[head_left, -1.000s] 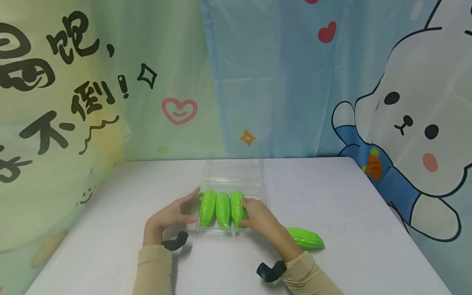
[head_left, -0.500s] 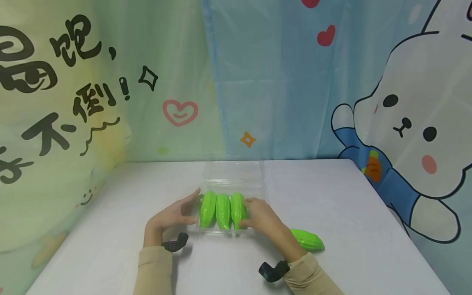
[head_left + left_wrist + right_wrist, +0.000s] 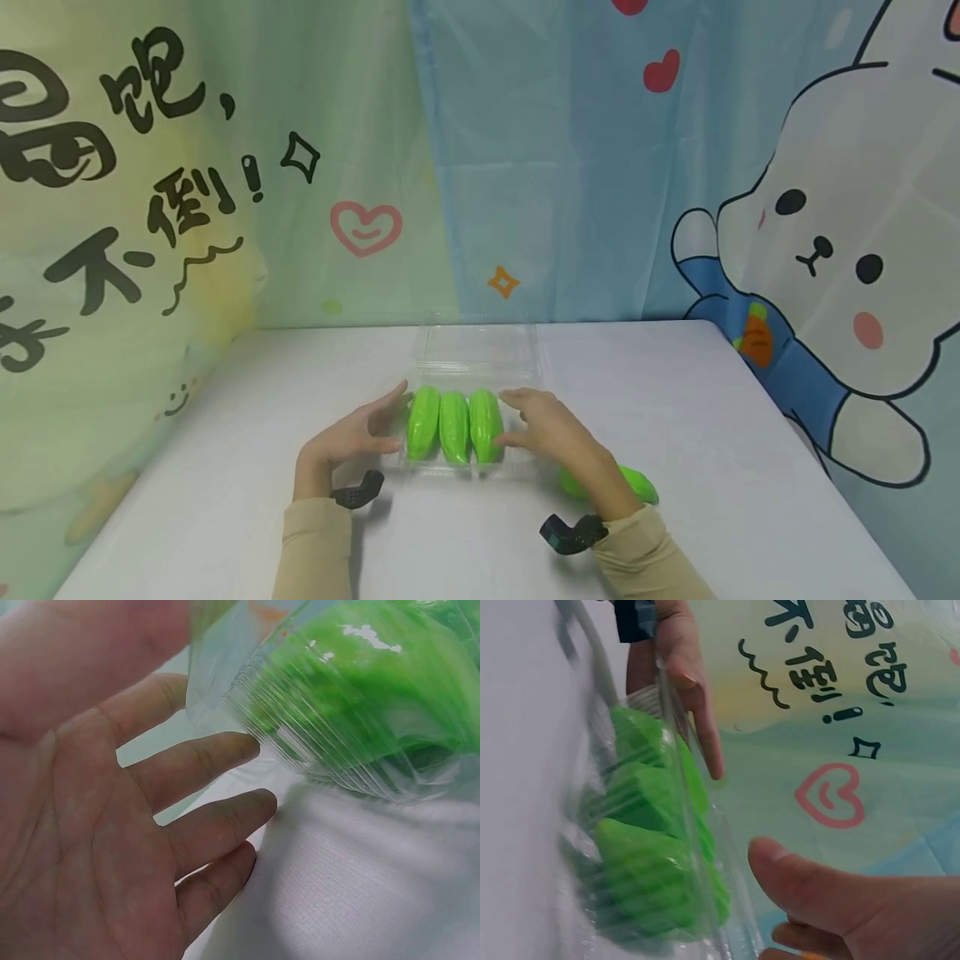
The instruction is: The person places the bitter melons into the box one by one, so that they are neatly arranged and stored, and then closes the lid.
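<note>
Pastel cartoon curtain (image 3: 517,167), white table (image 3: 427,542)

The left arm (image 3: 311,477) and right arm (image 3: 611,487) extend from the near side — left hand (image 3: 356,435) with fingers (image 3: 217,831) spread, palm (image 3: 67,855) turned right; right hand (image 3: 551,427) with thumb (image 3: 795,881) and forefinger (image 3: 519,396) apart.

A white table (image 3: 187,492) extends back to a printed cloth backdrop (image 3: 510,117), yellow-green at the left and blue at the right. At the left stand black Chinese characters (image 3: 84,255), a wavy line (image 3: 186,265) and an outlined four-pointed star (image 3: 301,157). Near the centre are a pink heart (image 3: 366,233) (a smile is drawn inside it) and an orange star (image 3: 503,282). At the right, a red heart (image 3: 662,72) adjoins a tilted white rabbit (image 3: 832,192) in blue, bearing an orange carrot (image 3: 757,337).
</note>
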`<state>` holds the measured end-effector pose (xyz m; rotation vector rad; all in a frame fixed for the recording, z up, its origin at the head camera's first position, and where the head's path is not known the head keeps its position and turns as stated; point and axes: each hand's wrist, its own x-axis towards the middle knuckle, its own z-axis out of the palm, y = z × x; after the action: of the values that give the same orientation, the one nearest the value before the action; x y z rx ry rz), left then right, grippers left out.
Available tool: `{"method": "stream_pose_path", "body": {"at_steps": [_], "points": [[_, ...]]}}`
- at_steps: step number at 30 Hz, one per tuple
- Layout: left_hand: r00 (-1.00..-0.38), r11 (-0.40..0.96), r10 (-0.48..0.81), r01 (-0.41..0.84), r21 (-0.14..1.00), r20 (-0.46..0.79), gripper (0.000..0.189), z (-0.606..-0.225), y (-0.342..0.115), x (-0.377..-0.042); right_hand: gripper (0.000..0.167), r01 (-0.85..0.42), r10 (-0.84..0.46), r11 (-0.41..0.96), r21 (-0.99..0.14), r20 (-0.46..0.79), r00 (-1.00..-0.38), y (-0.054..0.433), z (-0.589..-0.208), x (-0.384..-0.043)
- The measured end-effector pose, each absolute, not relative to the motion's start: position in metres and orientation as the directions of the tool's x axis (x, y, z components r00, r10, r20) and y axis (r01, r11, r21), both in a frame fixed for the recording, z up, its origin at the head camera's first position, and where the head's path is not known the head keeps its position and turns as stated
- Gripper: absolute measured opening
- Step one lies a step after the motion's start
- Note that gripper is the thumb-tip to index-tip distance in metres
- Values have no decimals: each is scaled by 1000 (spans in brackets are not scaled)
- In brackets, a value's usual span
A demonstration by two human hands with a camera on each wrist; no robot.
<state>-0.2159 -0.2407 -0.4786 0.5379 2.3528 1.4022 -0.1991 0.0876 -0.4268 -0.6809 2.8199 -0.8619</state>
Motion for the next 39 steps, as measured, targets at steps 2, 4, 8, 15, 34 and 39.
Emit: {"method": "stream_pose_path", "body": {"at_steps": [2, 4, 8, 15, 34, 39], "points": [[-869, 445, 485, 144, 884, -103, 99, -478, -240, -217, 71, -409, -486, 716, -566, 15, -874, 93, -425, -202], [-869, 442, 483, 139, 886, -105, 100, -478, -240, -217, 71, -446, -524, 704, -553, 19, -851, 99, -423, -204], [-870, 445, 480, 132, 885, -112, 100, -479, -240, -217, 71, -505, -587, 688, -521, 9, -810, 107, -419, -206], [-878, 452, 462, 108, 886, -129, 100, -480, -242, -216, 71, -582, -681, 610, -538, 20, -732, 117, -409, -206], [-869, 431, 483, 128, 893, -109, 99, -482, -240, -216, 68, -539, -740, 580, -611, -117, -663, 205, -414, -194], [-873, 422, 476, 116, 899, -111, 99, -482, -240, -216, 66, -514, -747, 597, -615, -194, -636, 218, -417, -190]]}}
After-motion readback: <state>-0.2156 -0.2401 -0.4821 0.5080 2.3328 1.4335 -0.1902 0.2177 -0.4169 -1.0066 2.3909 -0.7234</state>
